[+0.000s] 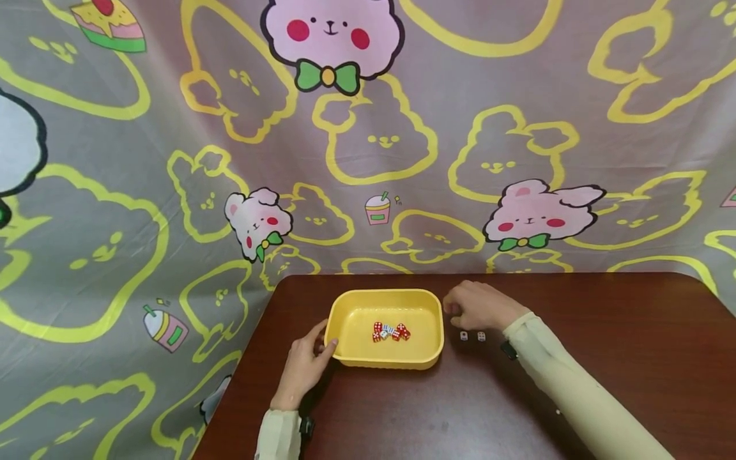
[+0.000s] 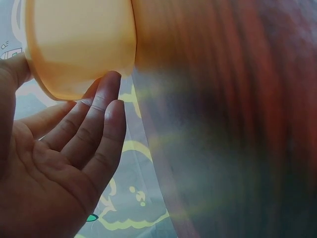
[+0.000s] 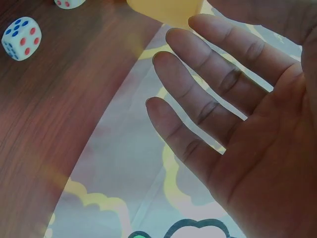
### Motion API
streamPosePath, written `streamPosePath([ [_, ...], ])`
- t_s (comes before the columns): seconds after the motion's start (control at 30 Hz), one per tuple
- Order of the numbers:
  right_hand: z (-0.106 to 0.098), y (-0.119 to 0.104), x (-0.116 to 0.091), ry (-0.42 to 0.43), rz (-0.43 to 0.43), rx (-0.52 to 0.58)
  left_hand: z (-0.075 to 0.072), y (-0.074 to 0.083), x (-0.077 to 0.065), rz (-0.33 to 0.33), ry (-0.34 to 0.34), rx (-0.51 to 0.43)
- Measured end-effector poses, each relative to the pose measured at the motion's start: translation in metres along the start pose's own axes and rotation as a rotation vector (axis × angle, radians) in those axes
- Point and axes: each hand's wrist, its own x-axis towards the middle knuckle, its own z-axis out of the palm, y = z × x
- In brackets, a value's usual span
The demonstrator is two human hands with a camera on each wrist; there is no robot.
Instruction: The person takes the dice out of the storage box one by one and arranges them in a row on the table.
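Observation:
A yellow plastic basin (image 1: 385,364) holds a small cluster of red dice (image 1: 406,333) and white dice (image 1: 384,335). My left hand (image 1: 305,363) grips its left end, the thumb over the rim and the fingers against the outside wall (image 2: 79,49). Beside the opposite end hovers my right hand (image 1: 480,306); in the right wrist view its fingers are extended, apart, with nothing seen in them. Just below that hand two white dice lie on the table, a nearer-to-basin die (image 1: 464,335) and a farther die (image 1: 481,336). Blue and red pips mark one white die (image 3: 22,38).
The dark brown wooden table (image 1: 402,415) reaches back to a grey curtain (image 1: 425,147) printed with cartoon animals and yellow outlines. The curtain also hangs along the table's left edge. Black straps or devices (image 1: 508,349) sit at the wrists.

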Motion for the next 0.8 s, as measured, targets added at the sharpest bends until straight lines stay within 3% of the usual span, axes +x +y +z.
streamPosePath([
  [0.33, -0.003, -0.013, 0.006, 0.032, -0.049, 0.004, 0.001, -0.003, -0.005, -0.005, 0.005, 0.008],
  [0.53, -0.006, -0.022, 0.012, 0.030, -0.035, -0.008, 0.002, -0.002, -0.004, -0.008, -0.020, 0.013],
  [0.8, -0.009, -0.038, 0.025, 0.035, -0.073, -0.024, -0.002, -0.002, -0.001, -0.001, -0.002, 0.022],
])
